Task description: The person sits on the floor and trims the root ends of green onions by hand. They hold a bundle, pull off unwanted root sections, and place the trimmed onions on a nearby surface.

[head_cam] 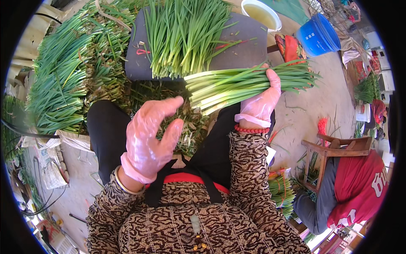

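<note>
My right hand [263, 95], in a thin clear plastic glove with a red bead bracelet at the wrist, is closed round a bunch of garlic chives [228, 85]. The pale cut ends point left and the green leaves right. My left hand [155, 133], gloved too, is raised left of those ends with thumb and fingers apart and nothing between them. Beyond the bunch, a pile of trimmed chives [187, 38] lies on a dark grey padded board [247, 35]. A red tie [142, 51] lies beside the pile. Leaf scraps [187, 139] lie below, between my knees.
A big stack of chives [63, 79] stands at the left. A white bucket of cloudy liquid [261, 14] and a blue bucket [317, 35] stand at upper right. At right are a wooden stool [323, 152], a person in a red top [358, 190] and tied green bundles [282, 193].
</note>
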